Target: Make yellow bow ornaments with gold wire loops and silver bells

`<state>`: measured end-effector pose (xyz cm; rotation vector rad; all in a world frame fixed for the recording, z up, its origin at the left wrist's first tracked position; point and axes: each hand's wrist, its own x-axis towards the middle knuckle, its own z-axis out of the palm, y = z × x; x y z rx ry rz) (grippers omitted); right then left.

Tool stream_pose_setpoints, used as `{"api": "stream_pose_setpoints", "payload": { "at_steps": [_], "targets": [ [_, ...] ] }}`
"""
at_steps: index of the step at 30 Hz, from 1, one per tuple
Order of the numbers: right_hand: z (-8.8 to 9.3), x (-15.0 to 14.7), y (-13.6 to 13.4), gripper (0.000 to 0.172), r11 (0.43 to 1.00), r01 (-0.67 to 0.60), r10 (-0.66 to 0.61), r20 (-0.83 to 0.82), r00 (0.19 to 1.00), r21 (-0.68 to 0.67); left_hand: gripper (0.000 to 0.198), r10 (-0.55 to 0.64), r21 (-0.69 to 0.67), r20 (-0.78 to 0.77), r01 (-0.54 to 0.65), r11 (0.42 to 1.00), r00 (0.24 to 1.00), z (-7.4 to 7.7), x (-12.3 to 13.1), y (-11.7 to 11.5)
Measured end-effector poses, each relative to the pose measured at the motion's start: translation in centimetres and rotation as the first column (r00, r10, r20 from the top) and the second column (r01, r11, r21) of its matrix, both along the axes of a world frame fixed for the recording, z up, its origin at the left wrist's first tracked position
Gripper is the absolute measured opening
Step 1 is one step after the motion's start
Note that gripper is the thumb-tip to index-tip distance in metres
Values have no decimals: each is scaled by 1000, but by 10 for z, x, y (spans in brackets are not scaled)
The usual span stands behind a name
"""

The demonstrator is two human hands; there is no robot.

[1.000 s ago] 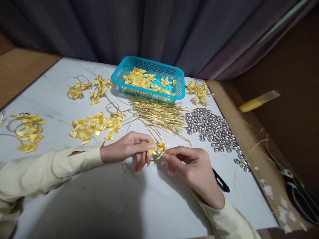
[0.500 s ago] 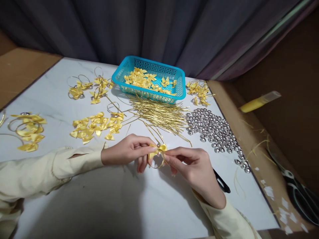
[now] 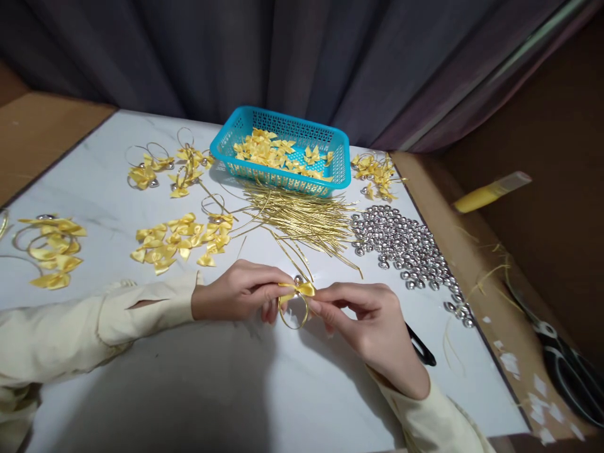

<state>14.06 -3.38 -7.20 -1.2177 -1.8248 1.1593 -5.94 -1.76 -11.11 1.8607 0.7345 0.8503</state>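
Observation:
Between my two hands sits a small yellow ribbon bow (image 3: 298, 289) with a silver bell on top and a gold cord loop hanging below it. My left hand (image 3: 238, 292) pinches the bow's left side with thumb and fingers. My right hand (image 3: 365, 321) pinches its right side. Both hands hover just above the white marble table (image 3: 202, 377), near its middle front. Cream sleeves cover both my forearms.
A blue basket (image 3: 340, 165) of yellow bows stands at the back. In front of it lie gold cords (image 3: 302, 217), silver bells (image 3: 401, 242) to the right, and loose bows (image 3: 177, 239) to the left. Finished bow loops (image 3: 50, 242) lie far left; a black tool (image 3: 419, 346) lies behind my right hand.
The bow has been turned and lowered slightly between my fingers; the gold loop now hangs below it and the bell shows on top. Both hands stayed in place.

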Motion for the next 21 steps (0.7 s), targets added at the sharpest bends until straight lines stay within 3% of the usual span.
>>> {"api": "stream_pose_setpoints", "payload": {
  "at_steps": [6, 10, 13, 15, 17, 21],
  "targets": [
    [2, 0, 0, 14, 998, -25, 24, 17, 1000, 49, 20, -21, 31, 11, 21, 999, 1000, -1, 0, 0],
    [3, 0, 1, 13, 996, -40, 39, 11, 999, 76, 19, -28, -202, 52, 38, 979, 998, 1, 1, 0],
    [3, -1, 0, 13, 998, -25, 24, 16, 1000, 62, 17, -56, -483, 124, 109, 869, 991, 4, 2, 1],
    [3, 0, 0, 13, 999, -15, 14, 15, 1000, 46, 17, -61, -602, 172, 154, 784, 983, 7, 2, 2],
    [3, 0, 0, 12, 1000, 1, -1, -7, 1000, 17, 18, -59, -656, 205, 183, 732, 977, 10, 2, 4],
    [4, -1, -1, 11, 996, 30, -36, -80, 996, -80, 21, -58, -696, 244, 217, 685, 968, 14, 2, 6]
  ]
}}
